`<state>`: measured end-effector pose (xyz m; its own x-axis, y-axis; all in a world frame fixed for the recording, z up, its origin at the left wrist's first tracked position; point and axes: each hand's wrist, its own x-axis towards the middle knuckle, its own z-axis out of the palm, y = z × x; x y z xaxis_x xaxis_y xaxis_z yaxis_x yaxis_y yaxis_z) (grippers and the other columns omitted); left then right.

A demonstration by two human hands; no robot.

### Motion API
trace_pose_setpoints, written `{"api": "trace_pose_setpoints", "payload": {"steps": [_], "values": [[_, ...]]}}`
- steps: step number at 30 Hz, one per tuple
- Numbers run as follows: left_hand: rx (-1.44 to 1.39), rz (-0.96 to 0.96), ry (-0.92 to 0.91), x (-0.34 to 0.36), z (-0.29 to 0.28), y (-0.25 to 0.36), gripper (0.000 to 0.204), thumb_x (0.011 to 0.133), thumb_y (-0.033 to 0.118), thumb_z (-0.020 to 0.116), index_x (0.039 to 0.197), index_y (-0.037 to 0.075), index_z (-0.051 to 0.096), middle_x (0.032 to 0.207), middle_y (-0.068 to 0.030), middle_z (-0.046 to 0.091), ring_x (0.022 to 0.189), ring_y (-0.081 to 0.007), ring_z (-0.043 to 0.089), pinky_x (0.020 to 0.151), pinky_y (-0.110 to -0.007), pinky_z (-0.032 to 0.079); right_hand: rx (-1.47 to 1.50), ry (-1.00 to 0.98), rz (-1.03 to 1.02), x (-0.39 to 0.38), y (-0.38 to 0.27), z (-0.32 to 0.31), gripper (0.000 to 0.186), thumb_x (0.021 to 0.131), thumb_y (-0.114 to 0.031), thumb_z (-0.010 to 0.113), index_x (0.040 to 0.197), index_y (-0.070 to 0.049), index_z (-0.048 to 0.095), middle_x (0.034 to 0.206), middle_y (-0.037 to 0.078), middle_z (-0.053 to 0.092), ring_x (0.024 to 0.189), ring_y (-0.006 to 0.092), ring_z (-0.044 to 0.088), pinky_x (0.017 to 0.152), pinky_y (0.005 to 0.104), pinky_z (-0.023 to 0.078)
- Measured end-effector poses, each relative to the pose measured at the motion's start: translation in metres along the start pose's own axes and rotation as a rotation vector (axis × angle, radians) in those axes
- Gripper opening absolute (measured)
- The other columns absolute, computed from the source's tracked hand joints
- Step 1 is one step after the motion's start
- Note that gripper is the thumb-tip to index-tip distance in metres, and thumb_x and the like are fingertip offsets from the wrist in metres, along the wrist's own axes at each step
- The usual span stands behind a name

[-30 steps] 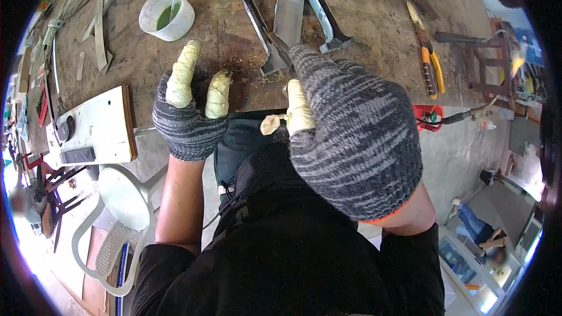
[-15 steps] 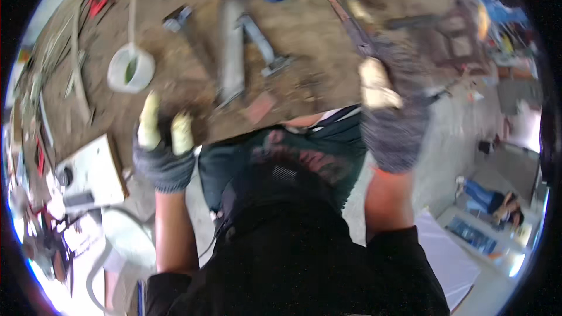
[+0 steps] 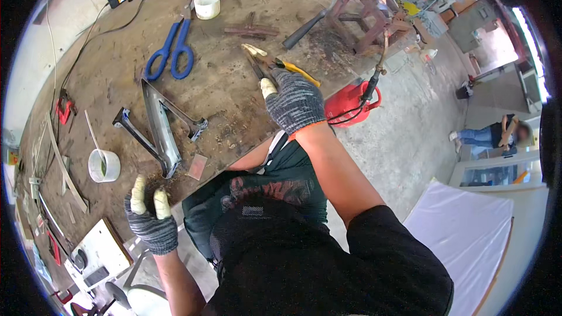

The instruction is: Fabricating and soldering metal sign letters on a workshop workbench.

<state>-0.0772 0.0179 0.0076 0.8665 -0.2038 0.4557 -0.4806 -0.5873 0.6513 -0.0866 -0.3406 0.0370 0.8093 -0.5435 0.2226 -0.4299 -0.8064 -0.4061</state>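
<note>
My right hand (image 3: 295,102), in a grey knitted glove with pale-wrapped fingertips, is closed around pliers with a yellow handle (image 3: 302,74). Their dark jaws point up and left over the brown worktable (image 3: 234,99); the fingers partly cover the tool. Near the table's front edge, my left hand (image 3: 151,216) wears a matching glove. Two wrapped fingers stand apart and nothing shows between them. Just beyond it lies a bent grey metal bracket (image 3: 157,126) with several arms. A small reddish square plate (image 3: 198,167) lies beside the bracket, and a white cup (image 3: 104,165) with a thin stick stands left.
Blue-handled scissors (image 3: 170,55) and a white ring-shaped cup (image 3: 206,5) lie farther back. A lit torch (image 3: 380,52) flames beside a rusty metal stand (image 3: 363,17) at the right edge. Below stands a red gas cylinder (image 3: 351,105). Another person (image 3: 497,134) is far right.
The view has swung, so the table and tools appear shifted and sharper. My right hand has moved forward and left with the tool still in it. My left hand stays near the table edge.
</note>
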Motion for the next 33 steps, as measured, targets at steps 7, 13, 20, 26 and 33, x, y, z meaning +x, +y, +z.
{"api": "trace_pose_setpoints", "payload": {"steps": [7,13,20,26,33], "values": [[-0.1,0.054,-0.029,0.001,0.009,-0.002,0.043,0.088,0.007,0.072,0.13,0.005,0.062,0.106,-0.0146,0.063,0.095,-0.0293,0.063,0.088,-0.041,0.051,0.079,0.135,0.133,0.048,0.032,-0.034,0.049,0.092,-0.049,0.062,0.113,-0.006,0.072,0.107,0.023,0.071,0.103,0.04,0.067,0.092,0.0464,0.051],[-0.278,-0.113,-0.104,0.01,-0.001,-0.007,0.042,0.097,0.01,0.065,0.137,0.001,0.057,0.126,-0.0117,0.063,0.112,-0.0221,0.062,0.1,-0.036,0.048,0.197,0.356,0.285,0.104,0.071,-0.036,0.056,0.088,-0.055,0.064,0.109,-0.004,0.072,0.109,0.025,0.07,0.105,0.0411,0.066,0.094,0.0478,0.05],[-0.061,-0.077,-0.076,0.014,-0.018,-0.032,0.032,0.1,0.014,0.062,0.129,0.0,0.063,0.122,-0.0137,0.068,0.109,-0.0223,0.064,0.097,-0.037,0.05,0.146,0.542,0.272,0.102,0.131,-0.029,0.051,0.09,-0.053,0.065,0.106,-0.005,0.071,0.104,0.025,0.07,0.101,0.0442,0.064,0.087,0.0506,0.05],[0.052,-0.111,0.041,0.023,-0.009,-0.018,0.015,0.098,0.014,0.063,0.104,0.004,0.071,0.086,-0.0115,0.069,0.075,-0.0232,0.065,0.071,-0.037,0.051,-0.169,0.452,0.144,0.103,0.225,-0.019,0.044,0.097,-0.046,0.057,0.117,-0.01,0.071,0.11,0.021,0.072,0.104,0.0402,0.066,0.088,0.0481,0.05],[0.185,-0.027,0.093,0.028,-0.011,-0.008,0.012,0.089,0.014,0.071,0.099,0.01,0.074,0.08,-0.0141,0.067,0.07,-0.0322,0.065,0.064,-0.041,0.051,0.09,0.501,0.141,0.091,0.204,-0.016,0.039,0.098,-0.04,0.062,0.104,-0.003,0.071,0.091,0.016,0.071,0.081,0.0319,0.066,0.074,0.0431,0.049]]}}
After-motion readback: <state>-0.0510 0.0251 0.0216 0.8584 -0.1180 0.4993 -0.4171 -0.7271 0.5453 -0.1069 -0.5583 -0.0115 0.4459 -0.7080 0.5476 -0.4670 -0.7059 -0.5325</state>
